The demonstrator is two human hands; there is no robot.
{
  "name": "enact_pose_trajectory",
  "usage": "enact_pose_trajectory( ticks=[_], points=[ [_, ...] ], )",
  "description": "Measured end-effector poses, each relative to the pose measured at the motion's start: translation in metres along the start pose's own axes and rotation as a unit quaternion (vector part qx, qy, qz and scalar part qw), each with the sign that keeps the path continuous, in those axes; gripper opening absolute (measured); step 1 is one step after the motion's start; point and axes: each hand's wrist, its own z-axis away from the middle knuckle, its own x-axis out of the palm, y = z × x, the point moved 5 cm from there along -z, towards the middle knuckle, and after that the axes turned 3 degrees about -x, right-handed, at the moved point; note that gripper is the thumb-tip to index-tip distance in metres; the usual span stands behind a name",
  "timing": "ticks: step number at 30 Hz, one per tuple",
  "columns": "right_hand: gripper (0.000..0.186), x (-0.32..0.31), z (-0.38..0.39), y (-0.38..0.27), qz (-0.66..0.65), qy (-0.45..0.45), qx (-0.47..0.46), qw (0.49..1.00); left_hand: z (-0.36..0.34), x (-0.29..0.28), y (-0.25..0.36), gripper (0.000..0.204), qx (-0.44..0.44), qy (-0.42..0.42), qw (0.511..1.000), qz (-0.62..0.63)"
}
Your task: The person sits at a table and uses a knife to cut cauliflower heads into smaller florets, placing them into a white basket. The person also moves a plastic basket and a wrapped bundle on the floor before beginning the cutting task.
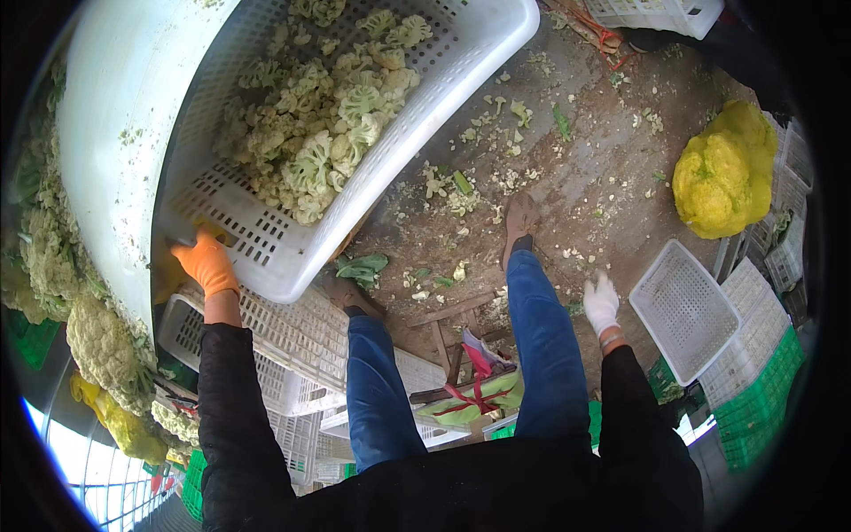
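A large white plastic crate [461,93] with slotted walls holds a heap of cauliflower florets [324,133] at the upper left. My left hand [209,264], in an orange glove, is closed at the crate's near left corner. Its fingertips are partly hidden there, beside a small yellow patch I cannot make out. Just left of it runs the edge of a pale, smooth curved surface [128,133]. My right hand [602,303], in a white glove, hangs over the floor with fingers slightly apart and nothing in it. A white crate [685,312] stands to its right.
Stacked white crates [297,337] stand below my left hand. Cauliflower heads [102,346] line the far left. A low wooden stool [448,332] with cloth is between my legs. Florets and leaves litter the floor [558,168]. A full yellow net bag [725,173] lies right, near green crates [758,403].
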Motion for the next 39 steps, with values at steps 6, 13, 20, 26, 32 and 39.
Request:
enact_pose_trajectory(
  ticks=[6,13,20,26,32,39],
  points=[
    [0.045,0.044,-0.041,-0.149,-0.244,-0.124,-0.052,0.960,-0.019,-0.008,-0.030,0.051,-0.016,0.001,0.998,-0.065],
    [0.048,0.090,-0.150,-0.211,-0.426,-0.065,0.105,0.896,-0.011,-0.003,-0.011,0.050,-0.036,-0.009,0.999,-0.026],
    [0.051,0.092,-0.149,-0.215,-0.443,-0.088,0.111,0.885,-0.016,-0.009,-0.016,0.058,-0.031,0.015,0.992,-0.120],
    [0.053,0.060,-0.122,-0.234,-0.388,-0.103,0.099,0.910,-0.018,-0.006,-0.031,0.067,0.001,0.021,0.991,-0.129],
    [0.056,0.002,-0.091,-0.282,-0.285,-0.115,0.057,0.950,-0.006,-0.003,-0.031,0.069,-0.017,0.034,0.992,-0.124],
    [0.060,-0.108,-0.076,-0.384,-0.061,-0.121,-0.089,0.987,0.011,-0.002,-0.006,0.063,-0.184,-0.019,0.965,-0.185]
  ],
)
